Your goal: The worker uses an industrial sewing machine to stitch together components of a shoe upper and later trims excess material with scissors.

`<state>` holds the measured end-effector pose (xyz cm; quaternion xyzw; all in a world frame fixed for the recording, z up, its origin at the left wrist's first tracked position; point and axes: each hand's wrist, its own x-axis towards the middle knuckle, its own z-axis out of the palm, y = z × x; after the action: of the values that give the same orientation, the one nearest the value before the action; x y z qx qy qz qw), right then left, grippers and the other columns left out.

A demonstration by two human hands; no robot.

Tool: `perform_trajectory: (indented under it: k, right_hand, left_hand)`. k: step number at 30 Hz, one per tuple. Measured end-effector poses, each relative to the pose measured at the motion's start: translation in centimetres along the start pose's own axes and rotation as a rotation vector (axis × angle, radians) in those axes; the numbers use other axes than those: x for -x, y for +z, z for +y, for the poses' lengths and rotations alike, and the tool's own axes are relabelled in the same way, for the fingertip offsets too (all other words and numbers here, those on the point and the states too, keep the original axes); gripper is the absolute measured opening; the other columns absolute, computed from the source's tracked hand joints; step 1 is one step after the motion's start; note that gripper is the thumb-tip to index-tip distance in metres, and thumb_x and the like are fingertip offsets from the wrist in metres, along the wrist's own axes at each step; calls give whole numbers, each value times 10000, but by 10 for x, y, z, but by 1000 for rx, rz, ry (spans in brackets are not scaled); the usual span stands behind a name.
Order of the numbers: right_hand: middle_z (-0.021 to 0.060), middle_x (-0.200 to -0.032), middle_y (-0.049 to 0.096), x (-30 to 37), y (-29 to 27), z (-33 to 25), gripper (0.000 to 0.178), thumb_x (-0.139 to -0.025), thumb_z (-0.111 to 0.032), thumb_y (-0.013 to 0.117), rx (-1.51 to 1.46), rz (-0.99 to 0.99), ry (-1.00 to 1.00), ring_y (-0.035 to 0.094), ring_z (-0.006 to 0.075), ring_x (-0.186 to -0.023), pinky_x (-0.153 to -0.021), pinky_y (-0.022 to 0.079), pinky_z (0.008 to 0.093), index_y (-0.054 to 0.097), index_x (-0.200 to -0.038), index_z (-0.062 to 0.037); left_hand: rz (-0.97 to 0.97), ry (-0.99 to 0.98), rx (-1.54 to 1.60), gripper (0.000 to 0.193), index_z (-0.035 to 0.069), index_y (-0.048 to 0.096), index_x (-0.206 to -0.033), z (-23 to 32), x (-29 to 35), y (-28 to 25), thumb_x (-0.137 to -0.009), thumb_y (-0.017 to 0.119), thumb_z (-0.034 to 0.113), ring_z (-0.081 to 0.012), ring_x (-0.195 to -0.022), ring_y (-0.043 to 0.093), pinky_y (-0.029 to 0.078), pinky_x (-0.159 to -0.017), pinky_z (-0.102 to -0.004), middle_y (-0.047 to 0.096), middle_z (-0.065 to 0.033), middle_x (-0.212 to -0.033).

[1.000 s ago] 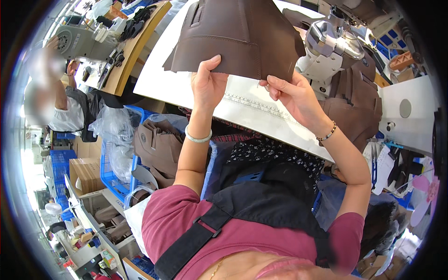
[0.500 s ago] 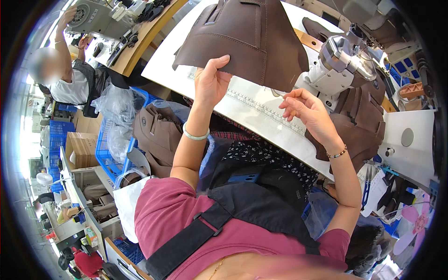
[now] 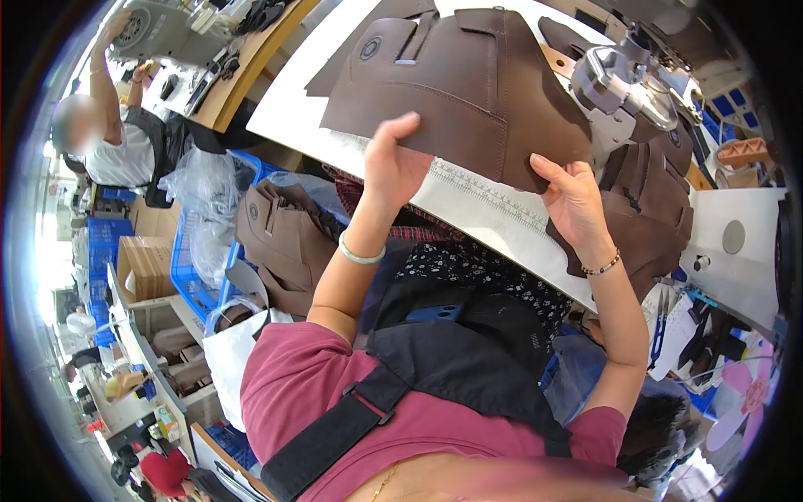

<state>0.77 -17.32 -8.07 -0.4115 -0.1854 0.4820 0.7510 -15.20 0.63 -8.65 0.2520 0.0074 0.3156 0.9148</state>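
Observation:
A dark brown leather panel (image 3: 535,109) with stitched seams, a strap, a slot and a round emblem lies over the white worktable (image 3: 284,100), its near edge toward me. At that edge my left hand (image 3: 393,171) has its thumb over the leather and its fingers beneath, partly hidden. My right hand (image 3: 575,205) pinches the panel's near right corner between thumb and fingers. Right of the panel stands the sewing machine head (image 3: 615,84). Beside my right wrist, more stitched brown leather pieces (image 3: 640,217) lie in a pile on the table.
A printed ruler strip (image 3: 493,201) runs along the table's near side. To the left, a blue basket (image 3: 188,280) holds clear plastic, next to brown leather pieces (image 3: 280,243). Dark blue thread snips (image 3: 661,322) hang at right. A co-worker (image 3: 117,151) sits at another machine, far left.
The panel has come down flatter onto the table and shifted right, showing its emblem. My right hand, formerly free beside the corner, now grips it. My left hand has moved slightly right.

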Motion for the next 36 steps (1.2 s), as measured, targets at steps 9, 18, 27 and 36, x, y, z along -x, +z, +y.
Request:
perform_trajectory:
  k: [9, 18, 27, 36]
  right_hand:
    - [77, -1144, 626, 2, -6, 11, 299, -862, 30, 626, 65, 44, -15, 593, 142, -1052, -943, 451, 282, 577, -1157, 20]
    - [95, -1101, 640, 0, -15, 15, 271, -864, 1, 636, 64, 13, 52, 606, 147, -1018, -916, 469, 290, 588, -1126, 53]
    - [148, -1024, 653, 7, 1, 15, 375, -937, -96, 548, 272, -98, 136, 663, 204, -900, -812, 526, 315, 463, -1278, 37]
    - [140, -961, 660, 7, 1, 7, 251, -952, -120, 526, 380, -131, 136, 672, 176, -737, -649, 533, 260, 538, -1156, 25]
  left_hand:
    - [219, 298, -146, 296, -23, 519, -1173, 20, 21, -9, -880, 561, 2, -238, -1020, 632, 528, -906, -377, 621, -128, -1098]
    - [136, 312, -215, 310, -28, 512, -1173, 26, 27, 1, -870, 577, -22, -243, -1018, 624, 537, -886, -387, 605, -137, -1108]
    - [164, 356, -42, 369, 35, 542, -1216, 77, 52, -22, -940, 552, 280, -240, -1057, 593, 468, -935, -409, 618, -93, -1150]
    - [766, 384, -449, 345, 34, 641, -1085, 230, 192, -144, -848, 684, 281, -199, -883, 661, 540, -807, -337, 682, -90, -1013]
